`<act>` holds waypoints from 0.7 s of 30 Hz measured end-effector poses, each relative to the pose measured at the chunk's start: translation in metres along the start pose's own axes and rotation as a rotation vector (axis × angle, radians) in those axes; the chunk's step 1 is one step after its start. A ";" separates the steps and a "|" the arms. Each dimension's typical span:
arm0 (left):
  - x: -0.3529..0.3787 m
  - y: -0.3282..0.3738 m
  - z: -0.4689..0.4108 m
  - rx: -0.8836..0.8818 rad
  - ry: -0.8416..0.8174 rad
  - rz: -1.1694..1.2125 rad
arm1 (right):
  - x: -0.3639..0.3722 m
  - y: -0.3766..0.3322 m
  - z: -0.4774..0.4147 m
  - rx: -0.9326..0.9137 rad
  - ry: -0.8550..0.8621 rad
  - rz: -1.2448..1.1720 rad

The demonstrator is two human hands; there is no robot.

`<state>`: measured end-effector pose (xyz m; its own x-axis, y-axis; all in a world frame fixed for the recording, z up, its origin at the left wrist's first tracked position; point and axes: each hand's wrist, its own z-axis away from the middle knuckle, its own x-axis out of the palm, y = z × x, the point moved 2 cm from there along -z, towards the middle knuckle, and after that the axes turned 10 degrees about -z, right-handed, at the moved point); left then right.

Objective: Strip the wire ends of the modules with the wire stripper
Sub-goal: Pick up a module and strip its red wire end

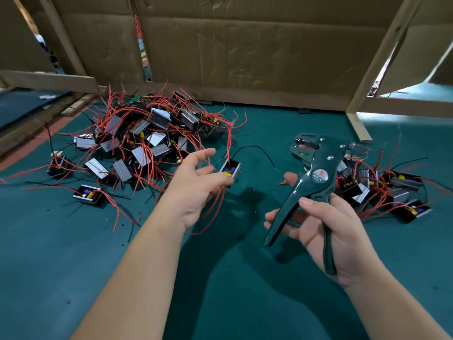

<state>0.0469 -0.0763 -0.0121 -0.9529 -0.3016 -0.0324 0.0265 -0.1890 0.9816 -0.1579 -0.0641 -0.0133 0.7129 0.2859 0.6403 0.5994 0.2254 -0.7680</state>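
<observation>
My left hand [196,190] reaches forward at the middle and holds a small black module [231,168] at its fingertips. The module's red wires hang down under the palm, and its black wire [259,150] arcs away to the right. My right hand [326,231] grips the handles of a dark green wire stripper [316,177]. The stripper's jaws [305,144] point up and to the left, apart from the module. A big pile of modules with red wires [144,138] lies at the left. A smaller pile of modules [382,190] lies at the right, behind the stripper.
The green mat [235,278] covers the table and carries tiny red insulation bits. Two single modules [89,195] [58,166] lie left of the big pile. A cardboard wall [245,50] and a wooden frame post [358,126] close off the back.
</observation>
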 end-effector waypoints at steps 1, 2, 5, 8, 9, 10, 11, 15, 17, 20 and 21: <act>0.004 0.000 0.002 -0.022 -0.062 0.088 | 0.001 0.000 0.000 0.047 -0.019 -0.047; 0.008 0.001 0.004 -0.031 -0.124 0.132 | 0.002 -0.001 0.000 0.093 -0.038 -0.095; 0.022 -0.002 0.012 -0.014 -0.278 0.133 | 0.003 -0.001 0.001 0.179 -0.103 -0.174; 0.031 -0.007 0.017 -0.001 -0.326 -0.006 | 0.005 -0.003 0.002 0.199 -0.133 -0.198; 0.032 -0.007 0.017 0.004 -0.316 -0.047 | 0.006 -0.003 0.001 0.203 -0.127 -0.204; 0.032 -0.007 0.016 0.007 -0.294 -0.073 | 0.006 -0.003 0.001 0.205 -0.116 -0.209; 0.031 -0.006 0.015 0.015 -0.261 -0.089 | 0.006 -0.003 0.001 0.205 -0.103 -0.216; 0.030 -0.003 0.014 0.114 -0.207 -0.099 | 0.007 -0.004 -0.001 0.214 -0.073 -0.234; 0.031 -0.002 0.015 0.127 -0.269 -0.035 | 0.007 -0.003 -0.001 0.229 -0.067 -0.227; 0.031 -0.001 0.015 0.102 -0.366 0.027 | 0.005 0.000 -0.001 0.255 -0.054 -0.225; 0.031 0.000 0.015 0.108 -0.385 0.024 | 0.004 0.001 -0.001 0.262 -0.054 -0.233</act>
<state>0.0132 -0.0715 -0.0107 -0.9965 0.0712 0.0433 0.0375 -0.0808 0.9960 -0.1539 -0.0637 -0.0109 0.5434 0.2463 0.8025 0.6248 0.5197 -0.5826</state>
